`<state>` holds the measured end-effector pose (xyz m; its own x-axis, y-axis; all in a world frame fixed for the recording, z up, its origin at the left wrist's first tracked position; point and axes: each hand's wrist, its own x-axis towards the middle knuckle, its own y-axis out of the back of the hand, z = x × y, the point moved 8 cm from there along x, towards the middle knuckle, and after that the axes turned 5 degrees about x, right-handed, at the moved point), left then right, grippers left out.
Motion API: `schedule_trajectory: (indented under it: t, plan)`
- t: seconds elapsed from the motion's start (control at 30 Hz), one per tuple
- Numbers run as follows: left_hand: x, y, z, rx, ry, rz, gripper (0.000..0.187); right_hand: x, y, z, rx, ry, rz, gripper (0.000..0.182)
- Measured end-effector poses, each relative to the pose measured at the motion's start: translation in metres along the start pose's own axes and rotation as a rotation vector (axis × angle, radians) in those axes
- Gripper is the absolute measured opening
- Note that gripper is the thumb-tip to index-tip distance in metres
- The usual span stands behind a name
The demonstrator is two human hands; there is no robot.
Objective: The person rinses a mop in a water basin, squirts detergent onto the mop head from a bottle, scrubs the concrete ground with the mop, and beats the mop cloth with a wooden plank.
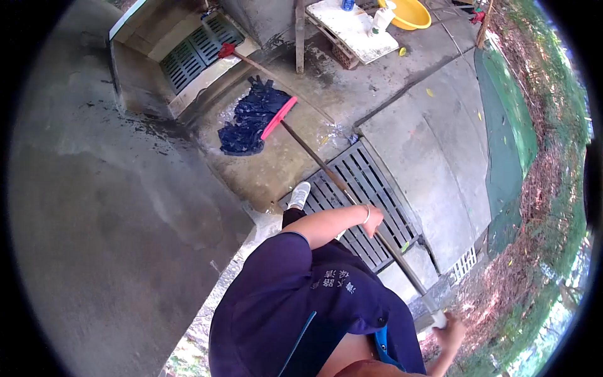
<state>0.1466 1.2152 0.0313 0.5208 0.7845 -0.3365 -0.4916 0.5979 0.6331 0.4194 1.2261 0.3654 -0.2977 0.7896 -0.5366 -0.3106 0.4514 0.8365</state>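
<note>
A long-handled floor brush with a pink bar head (279,117) runs diagonally across the view. Its head rests against the right edge of a wet, crumpled dark blue cloth (254,119) on the concrete. My left hand (373,220), with a pale band at the wrist, is closed around the middle of the brush's pole. Near the pole's pale upper end, my right hand (450,333) is closed on it, slightly blurred. Whether the pink head carries bristles or a rubber blade is too small to tell.
A slotted drain grate (370,195) lies by my shoe (299,195). Another stick with a red end (227,50) leans across a low basin with grates (204,50). A white board (342,28) holds bottles, near a yellow tub (411,14). Green netting (509,119) borders the right.
</note>
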Motion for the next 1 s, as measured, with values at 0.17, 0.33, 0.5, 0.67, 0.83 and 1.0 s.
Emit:
schedule_trajectory:
  t: [0.17,0.33,0.5,0.67,0.83,1.0]
  plan:
    - [-0.043,-0.022,-0.029,0.062,0.192,-0.014,0.023,0.001,-0.106,0.015,-0.228,0.095,0.314,0.024]
    - [-0.112,0.032,-0.074,0.113,0.495,0.370,0.013,0.087,-0.067,-0.022,-0.227,0.365,0.665,0.022]
    - [-0.186,0.077,-0.062,0.010,0.635,1.066,0.012,0.110,0.054,-0.089,-0.366,0.579,0.732,0.019]
    - [-0.181,0.027,-0.040,0.025,0.692,1.236,0.022,0.059,0.085,-0.112,-0.386,0.747,0.582,0.017]
    - [-0.128,0.018,0.034,-0.061,0.626,1.306,0.031,0.027,0.126,-0.060,-0.443,0.689,0.866,0.010]
    - [-0.064,-0.027,0.015,-0.250,0.335,1.001,0.030,0.034,0.130,0.019,-0.453,0.255,0.608,0.017]
